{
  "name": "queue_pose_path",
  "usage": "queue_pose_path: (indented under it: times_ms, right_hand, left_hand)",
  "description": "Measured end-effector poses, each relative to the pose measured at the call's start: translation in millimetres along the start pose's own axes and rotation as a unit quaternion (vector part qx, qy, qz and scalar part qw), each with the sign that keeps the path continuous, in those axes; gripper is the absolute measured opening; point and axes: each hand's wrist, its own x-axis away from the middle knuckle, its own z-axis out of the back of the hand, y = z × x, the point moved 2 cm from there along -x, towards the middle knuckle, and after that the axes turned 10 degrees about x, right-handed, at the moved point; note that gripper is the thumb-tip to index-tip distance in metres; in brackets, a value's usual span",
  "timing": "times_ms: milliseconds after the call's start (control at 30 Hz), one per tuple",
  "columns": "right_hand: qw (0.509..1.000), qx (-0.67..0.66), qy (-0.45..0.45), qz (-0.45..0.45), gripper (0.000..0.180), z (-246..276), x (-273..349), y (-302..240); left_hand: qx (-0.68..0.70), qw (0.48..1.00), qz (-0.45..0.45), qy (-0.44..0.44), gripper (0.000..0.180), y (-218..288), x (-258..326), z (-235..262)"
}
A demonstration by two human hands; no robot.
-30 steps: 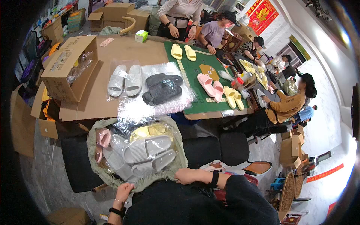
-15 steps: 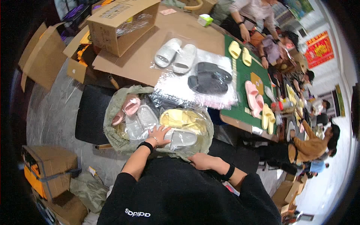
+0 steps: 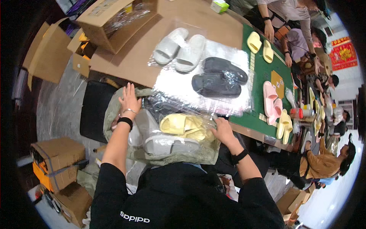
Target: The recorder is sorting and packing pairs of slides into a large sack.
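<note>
A green woven sack (image 3: 171, 159) holds several pairs of slippers in clear plastic bags. In it lie yellow slippers (image 3: 179, 125) and grey slippers (image 3: 167, 144); pink ones are mostly hidden under my left arm. My left hand (image 3: 130, 101) is open, fingers spread, over the sack's far left rim beside the table edge. At the sack's right side is my right hand (image 3: 224, 134), thumb and forefinger apart, next to the plastic. Just beyond, bagged black slippers (image 3: 219, 78) lie on a stack of silvery plastic packs (image 3: 171, 86), with bagged light grey slippers (image 3: 190, 53) partly on it.
A cardboard box (image 3: 114, 30) stands at the table's far left. On a green mat (image 3: 253, 101) sit yellow slippers (image 3: 254, 42) and pink slippers (image 3: 270, 99). A black chair (image 3: 97, 108) and a strapped carton (image 3: 59, 160) are at left. Other people work at right.
My left hand has lifted off the slippers and moved to the far left rim. My right hand has shifted from the near rim to the sack's right side.
</note>
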Motion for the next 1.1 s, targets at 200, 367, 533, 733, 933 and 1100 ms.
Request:
queue_pose_path:
  times_ms: [200,367,533,733,933,1100]
  right_hand:
    - [0.970,-0.038,0.225,-0.080,0.064,34.6,-50.4,69.8]
    - [0.944,0.009,0.280,-0.176,0.082,83.4,-102.4,108.4]
    - [0.979,0.072,0.066,-0.179,0.100,70.1,-160.8,96.0]
    - [0.950,0.029,0.244,-0.194,0.012,36.9,-183.3,118.9]
    - [0.893,-0.151,0.423,0.024,0.029,120.8,-115.2,52.5]
    - [0.878,-0.289,0.379,0.039,0.024,169.2,-36.4,-5.4]
  left_hand:
    - [-0.059,0.979,0.056,-0.184,0.049,6.7,-21.6,-38.2]
    - [0.012,0.993,-0.026,-0.114,0.020,-9.2,7.6,-55.7]
    - [0.116,0.993,-0.010,0.021,0.017,-43.7,23.1,-32.7]
    - [0.111,0.988,-0.044,0.100,0.040,-18.5,48.2,-3.6]
    - [0.117,0.989,-0.084,0.043,0.038,-12.0,114.8,-26.8]
    - [0.248,0.961,-0.123,-0.007,0.033,-2.6,149.6,-47.6]
